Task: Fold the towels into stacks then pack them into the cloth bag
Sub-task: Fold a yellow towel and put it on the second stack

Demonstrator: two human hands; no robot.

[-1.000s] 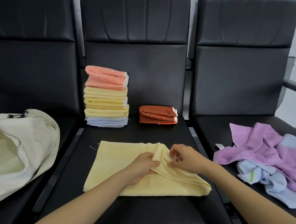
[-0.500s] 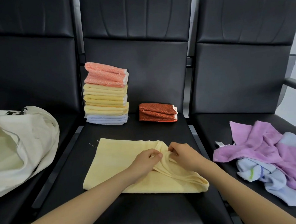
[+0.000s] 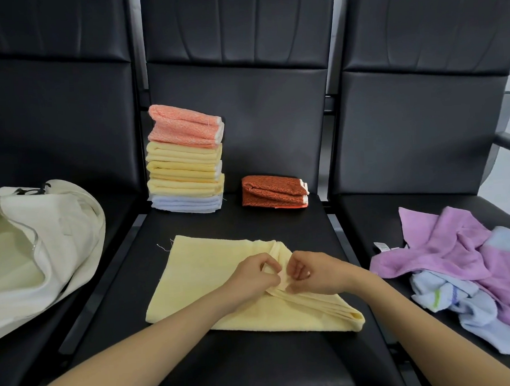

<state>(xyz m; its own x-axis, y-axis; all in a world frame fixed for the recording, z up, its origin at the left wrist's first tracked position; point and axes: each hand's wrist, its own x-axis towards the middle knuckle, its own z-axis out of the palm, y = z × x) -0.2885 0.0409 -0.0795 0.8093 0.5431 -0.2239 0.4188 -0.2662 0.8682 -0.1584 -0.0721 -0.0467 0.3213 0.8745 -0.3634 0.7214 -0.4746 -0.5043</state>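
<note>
Seat row [image 3: 258,371]: three black padded seats side by side; the yellow towel [image 3: 205,273] lies on the middle cushion.
Cloth bag [image 3: 56,234]: cream, mouth open, slumped on the seat left of the yellow towel, well apart from it.
Yellow towel: reference item. Left part spread flat; right part gathered into pleats that run to its near right corner.
Loose pile [image 3: 460,249]: unfolded purple and pale-blue towels on the seat right of the yellow towel, apart from it.
Folded stack [image 3: 186,167]: behind the yellow towel's left part, against the backrest. Pale blue at the base, yellow layers above, salmon on top.
Rust towel [image 3: 273,190]: folded, behind the yellow towel's right part, beside the stack but not touching it.
Left hand [image 3: 253,278]: on the yellow towel's pleated part; fingers [image 3: 268,263] curled, pinching a fold.
Right hand [image 3: 315,274]: just beside the left hand on the same pleats; fingers [image 3: 295,266] curled, pinching the fabric.
</note>
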